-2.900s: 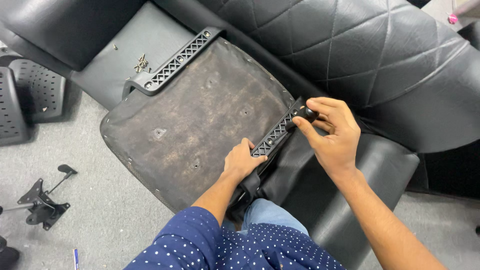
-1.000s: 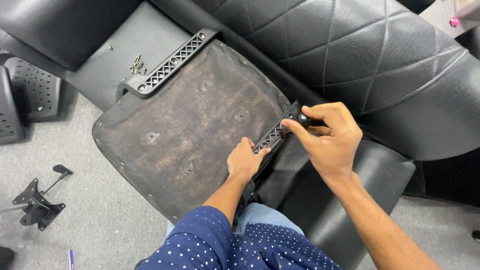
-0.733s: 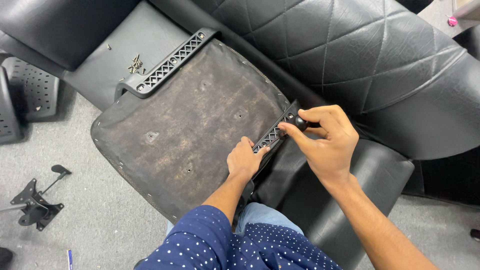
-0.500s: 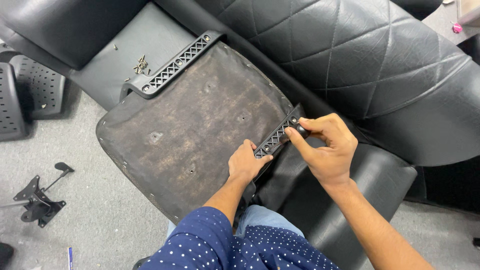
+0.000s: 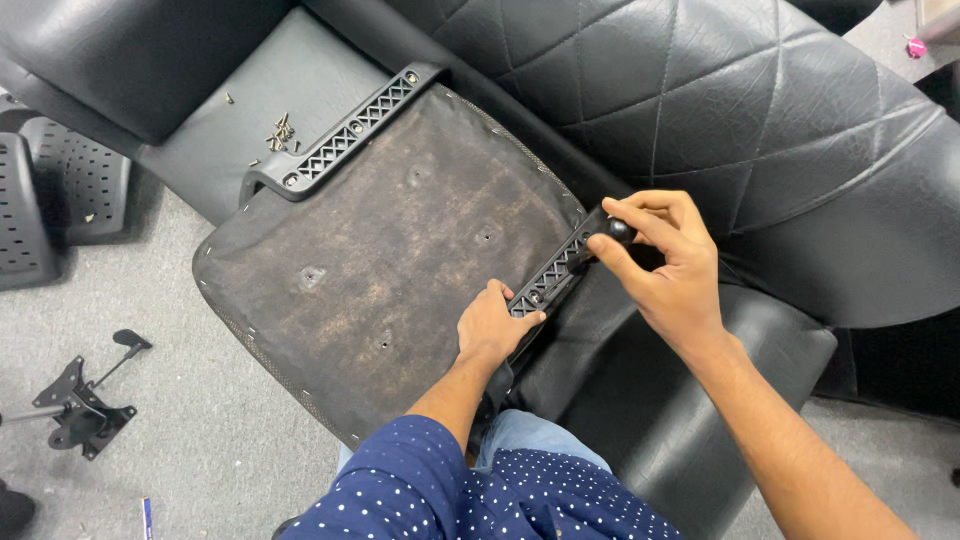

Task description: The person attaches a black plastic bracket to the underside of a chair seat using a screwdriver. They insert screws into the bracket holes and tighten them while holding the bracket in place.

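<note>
Seat base (image 5: 390,260) lay upturned across black cushions (image 5: 700,90), bracket (image 5: 555,275) along its right edge. Left hand (image 5: 492,328) pressed on bracket's near end, fingers curled. Right hand (image 5: 665,262) pinched dark knob (image 5: 620,231) at far end.

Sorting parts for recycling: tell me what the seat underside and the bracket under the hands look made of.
Seat underside: probably board under dull, stained brown fabric, edge looks stapled. Bracket: likely matte black moulded plastic, with lattice ribbing.

Loose screws (image 5: 279,133) lie on a grey cushion (image 5: 260,100); a metal chair mechanism (image 5: 85,405) rests on grey carpet (image 5: 180,440).
</note>
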